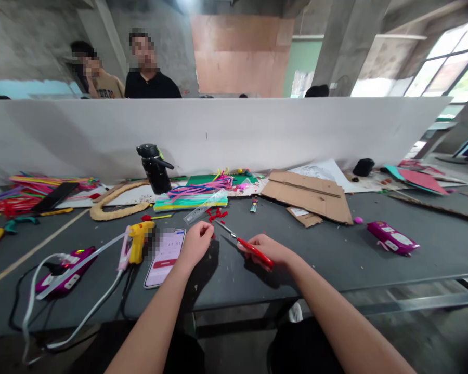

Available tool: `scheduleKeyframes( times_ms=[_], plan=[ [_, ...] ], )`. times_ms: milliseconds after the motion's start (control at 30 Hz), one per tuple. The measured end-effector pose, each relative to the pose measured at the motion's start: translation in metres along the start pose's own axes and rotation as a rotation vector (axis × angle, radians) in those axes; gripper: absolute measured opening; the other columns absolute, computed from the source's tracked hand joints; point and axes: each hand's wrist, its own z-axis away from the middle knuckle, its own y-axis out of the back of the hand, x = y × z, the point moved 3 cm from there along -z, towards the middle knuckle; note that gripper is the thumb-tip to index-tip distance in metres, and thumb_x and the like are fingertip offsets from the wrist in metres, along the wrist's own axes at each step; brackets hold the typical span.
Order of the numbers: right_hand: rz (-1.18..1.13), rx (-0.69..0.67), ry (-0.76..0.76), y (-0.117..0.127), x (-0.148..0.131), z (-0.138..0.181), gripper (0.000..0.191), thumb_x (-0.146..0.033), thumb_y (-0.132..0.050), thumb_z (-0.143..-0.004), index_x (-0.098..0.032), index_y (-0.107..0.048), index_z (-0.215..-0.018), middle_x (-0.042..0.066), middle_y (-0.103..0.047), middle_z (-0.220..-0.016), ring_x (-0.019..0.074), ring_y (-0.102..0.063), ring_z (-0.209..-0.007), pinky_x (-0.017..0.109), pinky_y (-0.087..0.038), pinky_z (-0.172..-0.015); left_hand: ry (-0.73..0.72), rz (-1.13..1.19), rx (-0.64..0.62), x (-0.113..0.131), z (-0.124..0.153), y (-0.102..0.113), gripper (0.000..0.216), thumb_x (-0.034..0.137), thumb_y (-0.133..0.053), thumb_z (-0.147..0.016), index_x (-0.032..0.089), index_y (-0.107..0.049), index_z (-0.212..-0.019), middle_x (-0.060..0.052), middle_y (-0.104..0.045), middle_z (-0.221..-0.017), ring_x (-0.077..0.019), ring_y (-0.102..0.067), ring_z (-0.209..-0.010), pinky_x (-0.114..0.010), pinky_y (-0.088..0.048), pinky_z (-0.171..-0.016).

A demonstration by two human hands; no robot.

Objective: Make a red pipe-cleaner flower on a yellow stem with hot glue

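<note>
My right hand (pixel 263 249) is wrapped round a pair of red-handled scissors (pixel 253 249), seen nearly edge-on, with the metal blades pointing up and left. My left hand (pixel 197 243) is closed in a pinch just left of the blade tips. Whatever its fingers hold, if anything, is too small or hidden to make out. Small red cut pieces (pixel 217 214) lie in a loose pile on the dark table just beyond both hands. A clear ruler (pixel 205 206) slants behind my left hand, and a phone (pixel 166 258) with a lit screen lies beside my left forearm.
Left stand a yellow glue gun (pixel 140 240) and a purple power strip (pixel 67 272) with trailing cords. A black bottle (pixel 155 169), colourful foam sheets (pixel 191 202) and cardboard (pixel 308 195) lie along the white partition (pixel 234 130). Another purple strip (pixel 392 238) is right. Two people are beyond.
</note>
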Motion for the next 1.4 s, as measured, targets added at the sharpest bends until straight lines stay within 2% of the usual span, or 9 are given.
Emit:
scheduleKeyframes(
  times_ms=[233,367,533,633,733,867,1067,1200,1400],
  plan=[
    [0.370,0.215,-0.024,0.007,-0.009,0.007,0.055,-0.069,-0.068,-0.081,-0.017,-0.060,-0.067,0.000,-0.057,-0.054,0.0105,-0.050,-0.041,0.023,-0.036,-0.039,-0.016,-0.027,-0.011,0.027,0.015,0.020,0.020,0.040,-0.056,-0.079,0.022,-0.062,-0.074,-0.003,-0.070,-0.071,-0.0195,-0.059,-0.060,-0.031,-0.044,-0.062],
    [0.779,0.389,-0.098,0.013,-0.025,0.024,0.041,-0.056,-0.066,-0.086,-0.016,-0.068,-0.077,0.012,-0.073,-0.079,0.0234,-0.071,-0.071,0.028,-0.047,-0.056,-0.024,-0.064,-0.049,0.040,0.025,0.023,0.022,0.035,-0.052,-0.078,0.023,-0.056,-0.061,-0.001,-0.062,-0.060,-0.0193,-0.056,-0.058,-0.030,-0.040,-0.060],
    [0.914,0.445,-0.180,0.021,-0.043,0.039,0.037,-0.038,-0.081,-0.076,-0.013,-0.072,-0.103,0.019,-0.074,-0.109,0.0336,-0.072,-0.101,0.035,-0.054,-0.076,-0.054,-0.126,-0.075,0.055,0.037,0.024,0.029,0.034,-0.047,-0.083,0.024,-0.047,-0.055,-0.001,-0.056,-0.057,-0.0198,-0.052,-0.061,-0.030,-0.033,-0.058],
    [0.976,0.433,-0.242,0.031,-0.047,0.039,0.040,-0.027,-0.086,-0.074,-0.011,-0.072,-0.108,0.019,-0.071,-0.116,0.0325,-0.069,-0.107,0.038,-0.055,-0.086,-0.072,-0.161,-0.098,0.064,0.043,0.028,0.031,0.033,-0.047,-0.083,0.024,-0.048,-0.054,-0.001,-0.057,-0.056,-0.0205,-0.052,-0.060,-0.031,-0.033,-0.059],
    [1.012,0.418,-0.286,0.040,-0.046,0.034,0.037,-0.034,-0.070,-0.095,-0.016,-0.064,-0.127,0.012,-0.065,-0.128,0.0255,-0.066,-0.110,0.044,-0.057,-0.092,-0.090,-0.175,-0.134,0.067,0.049,0.032,0.027,0.032,-0.050,-0.082,0.024,-0.055,-0.056,-0.002,-0.063,-0.060,-0.0213,-0.055,-0.061,-0.031,-0.035,-0.060],
    [1.008,0.403,-0.273,0.045,-0.049,0.022,0.038,-0.036,-0.065,-0.098,-0.017,-0.061,-0.131,0.012,-0.062,-0.131,0.0248,-0.065,-0.111,0.045,-0.058,-0.092,-0.129,-0.154,-0.195,0.063,0.054,0.038,0.025,0.040,-0.054,-0.084,0.024,-0.062,-0.067,-0.003,-0.069,-0.070,-0.0215,-0.059,-0.063,-0.031,-0.038,-0.060],
    [0.880,0.341,0.022,0.021,-0.075,0.012,0.042,-0.017,-0.079,-0.083,-0.011,-0.069,-0.124,0.020,-0.067,-0.129,0.0315,-0.064,-0.120,0.039,-0.052,-0.101,-0.178,-0.068,-0.264,0.057,0.049,0.040,0.029,0.048,-0.056,-0.088,0.022,-0.067,-0.080,-0.003,-0.069,-0.078,-0.0196,-0.059,-0.066,-0.030,-0.043,-0.061],
    [0.722,0.210,0.331,-0.014,-0.087,0.014,0.038,-0.032,-0.067,-0.095,-0.021,-0.066,-0.132,0.005,-0.073,-0.126,0.0174,-0.068,-0.114,0.024,-0.052,-0.096,-0.186,-0.012,-0.273,0.059,0.049,0.039,0.028,0.045,-0.059,-0.090,0.019,-0.069,-0.085,-0.002,-0.069,-0.081,-0.0173,-0.058,-0.069,-0.028,-0.043,-0.063],
    [0.349,0.129,0.678,-0.039,-0.080,0.013,0.027,-0.037,-0.068,-0.092,-0.017,-0.075,-0.108,0.007,-0.078,-0.101,0.0184,-0.070,-0.091,0.028,-0.052,-0.081,-0.185,-0.052,-0.329,0.062,0.055,0.041,0.025,0.042,-0.058,-0.092,0.020,-0.068,-0.086,0.000,-0.063,-0.073,-0.0162,-0.056,-0.067,-0.026,-0.039,-0.060]
  ],
)
